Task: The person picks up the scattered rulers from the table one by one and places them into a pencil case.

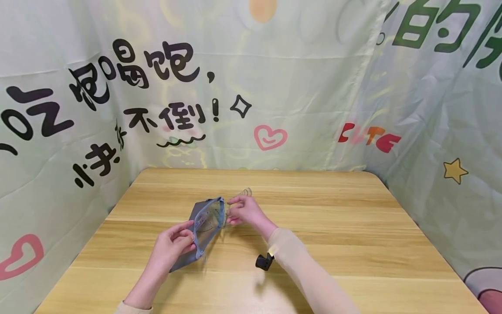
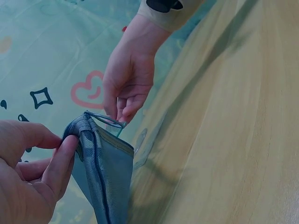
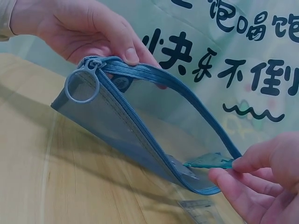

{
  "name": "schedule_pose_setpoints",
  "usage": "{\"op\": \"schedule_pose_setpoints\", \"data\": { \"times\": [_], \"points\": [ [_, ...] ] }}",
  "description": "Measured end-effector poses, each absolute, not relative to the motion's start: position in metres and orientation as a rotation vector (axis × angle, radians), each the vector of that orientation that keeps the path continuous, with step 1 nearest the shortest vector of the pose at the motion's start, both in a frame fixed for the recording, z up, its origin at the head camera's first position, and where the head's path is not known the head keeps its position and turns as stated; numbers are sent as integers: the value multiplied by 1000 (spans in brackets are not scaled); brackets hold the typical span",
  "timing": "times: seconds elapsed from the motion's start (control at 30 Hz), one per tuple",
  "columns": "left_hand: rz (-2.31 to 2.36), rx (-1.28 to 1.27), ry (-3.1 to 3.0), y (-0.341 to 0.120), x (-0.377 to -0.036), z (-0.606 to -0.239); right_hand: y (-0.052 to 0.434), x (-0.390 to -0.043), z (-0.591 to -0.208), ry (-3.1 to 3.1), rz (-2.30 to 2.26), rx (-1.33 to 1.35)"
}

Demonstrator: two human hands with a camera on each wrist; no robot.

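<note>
A blue-grey zippered pouch [image 1: 184, 257] with see-through sides is tilted over the table, its mouth unzipped and gaping. My left hand [image 1: 166, 246] pinches the pouch's rim near the zipper end, thumb against fingers. At the far end of the mouth, my right hand [image 1: 248, 211] pinches a thin, flat, teal-tinted clear plastic piece [image 3: 210, 161] between thumb and fingertips. That piece lies partly inside the opening; its full shape is hidden. A ring zipper pull [image 3: 83, 86] hangs at the near end of the zip.
A clear plastic piece with printed markings [image 3: 201, 211] lies on the wooden table [image 1: 353, 209] beneath the pouch's far end. Close to the right sleeve is a small black device [image 1: 264, 261]. Printed cloth [image 1: 306, 96] hangs around the table's back and sides.
</note>
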State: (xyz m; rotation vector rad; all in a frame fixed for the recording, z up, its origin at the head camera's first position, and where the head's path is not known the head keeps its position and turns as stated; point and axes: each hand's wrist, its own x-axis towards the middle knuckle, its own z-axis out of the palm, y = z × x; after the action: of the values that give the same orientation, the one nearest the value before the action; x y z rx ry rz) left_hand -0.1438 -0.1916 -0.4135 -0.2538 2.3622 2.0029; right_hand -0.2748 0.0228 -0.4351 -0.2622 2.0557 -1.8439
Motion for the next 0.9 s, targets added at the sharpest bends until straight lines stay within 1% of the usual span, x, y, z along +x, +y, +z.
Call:
{"op": "schedule_pose_setpoints", "data": {
  "times": [0.9],
  "points": [
    [2052,-233,2328,-190,-144,-412,6,-271,-437,1976,-1947,-209]
  ]
}}
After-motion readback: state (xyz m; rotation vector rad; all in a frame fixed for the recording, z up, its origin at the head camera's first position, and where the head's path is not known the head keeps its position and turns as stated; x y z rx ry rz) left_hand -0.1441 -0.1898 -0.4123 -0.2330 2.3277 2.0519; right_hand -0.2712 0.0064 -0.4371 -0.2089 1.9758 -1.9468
